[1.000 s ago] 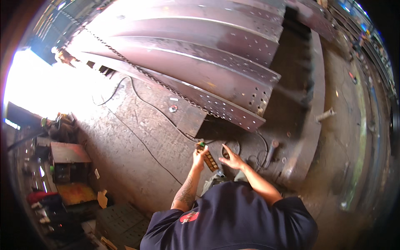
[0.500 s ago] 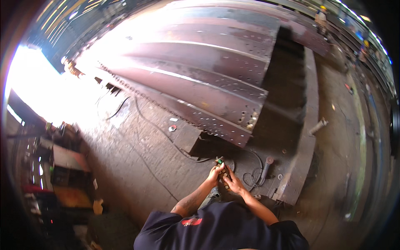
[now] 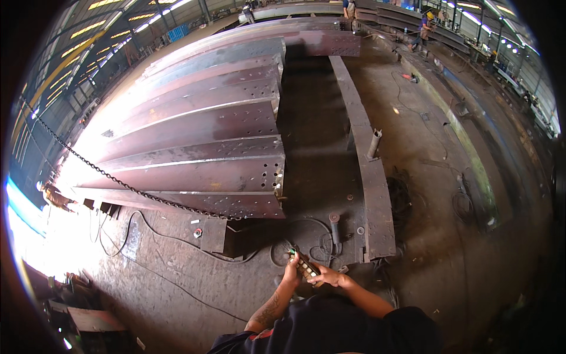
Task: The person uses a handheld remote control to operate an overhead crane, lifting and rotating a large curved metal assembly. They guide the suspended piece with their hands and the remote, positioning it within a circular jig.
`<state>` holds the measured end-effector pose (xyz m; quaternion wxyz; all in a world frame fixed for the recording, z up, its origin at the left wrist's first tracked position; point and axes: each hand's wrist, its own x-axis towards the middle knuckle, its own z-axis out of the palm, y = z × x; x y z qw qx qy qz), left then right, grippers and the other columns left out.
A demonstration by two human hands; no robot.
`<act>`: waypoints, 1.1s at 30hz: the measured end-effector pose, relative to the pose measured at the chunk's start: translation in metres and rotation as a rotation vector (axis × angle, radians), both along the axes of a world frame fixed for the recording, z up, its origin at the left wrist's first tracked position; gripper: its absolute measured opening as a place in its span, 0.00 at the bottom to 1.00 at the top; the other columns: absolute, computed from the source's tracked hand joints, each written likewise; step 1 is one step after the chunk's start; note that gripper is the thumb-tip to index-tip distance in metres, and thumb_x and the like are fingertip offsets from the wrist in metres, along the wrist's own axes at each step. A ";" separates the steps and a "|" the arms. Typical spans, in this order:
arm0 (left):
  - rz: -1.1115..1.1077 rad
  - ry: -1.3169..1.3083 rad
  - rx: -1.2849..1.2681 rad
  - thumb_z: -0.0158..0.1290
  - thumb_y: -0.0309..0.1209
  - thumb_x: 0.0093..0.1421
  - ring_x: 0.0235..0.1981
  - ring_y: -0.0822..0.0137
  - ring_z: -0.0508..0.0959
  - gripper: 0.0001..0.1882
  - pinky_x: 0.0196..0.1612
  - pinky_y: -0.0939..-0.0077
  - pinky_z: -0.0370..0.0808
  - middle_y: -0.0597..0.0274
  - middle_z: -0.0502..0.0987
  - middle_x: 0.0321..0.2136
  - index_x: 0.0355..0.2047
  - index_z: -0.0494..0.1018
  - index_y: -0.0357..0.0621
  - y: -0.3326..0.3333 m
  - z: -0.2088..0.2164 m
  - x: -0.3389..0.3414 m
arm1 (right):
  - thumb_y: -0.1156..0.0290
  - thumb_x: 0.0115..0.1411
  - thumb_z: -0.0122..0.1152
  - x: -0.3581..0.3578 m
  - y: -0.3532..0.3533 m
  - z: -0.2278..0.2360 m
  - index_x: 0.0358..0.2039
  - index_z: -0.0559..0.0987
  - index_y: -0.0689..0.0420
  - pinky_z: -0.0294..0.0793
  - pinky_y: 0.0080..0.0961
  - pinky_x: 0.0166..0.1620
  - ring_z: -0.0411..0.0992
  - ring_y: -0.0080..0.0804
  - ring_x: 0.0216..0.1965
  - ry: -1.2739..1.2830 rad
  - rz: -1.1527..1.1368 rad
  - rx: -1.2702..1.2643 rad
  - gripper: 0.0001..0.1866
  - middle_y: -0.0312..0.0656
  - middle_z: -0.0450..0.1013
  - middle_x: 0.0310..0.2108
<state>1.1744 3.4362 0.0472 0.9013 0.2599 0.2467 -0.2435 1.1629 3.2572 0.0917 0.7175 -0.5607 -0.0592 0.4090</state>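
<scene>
A slim handheld push-button controller [image 3: 307, 269] with pale buttons along its face is held in front of my body, tilted up to the left. My left hand [image 3: 291, 273] is closed round its upper left side, beside a small green part at the top. My right hand [image 3: 328, 276] grips the lower end from the right. Beyond my hands, a dark chain [image 3: 127, 184] slants down from the upper left across the near side of a row of reddish-brown steel beams [image 3: 200, 177] with bolt holes near their ends.
An angle grinder [image 3: 335, 229] lies just ahead with its coiled cable. To its right runs a long steel support [image 3: 377, 203] bearing an upright metal stub [image 3: 375, 143]. A black cable [image 3: 171, 243] crosses the floor at left. Co-workers [image 3: 423, 30] are far right and at the left edge.
My view has turned right and lifted, so the beams appear farther left and more of the hall shows. Both hands stay on the controller, whose buttons now show more plainly.
</scene>
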 end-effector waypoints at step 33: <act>0.215 -0.130 0.244 0.53 0.46 0.61 0.37 0.57 0.78 0.19 0.44 0.58 0.76 0.55 0.77 0.36 0.41 0.70 0.43 0.013 0.045 -0.025 | 0.72 0.51 0.69 0.002 0.006 0.030 0.66 0.51 0.60 0.69 0.25 0.51 0.65 0.27 0.53 -0.139 0.202 0.061 0.47 0.41 0.64 0.54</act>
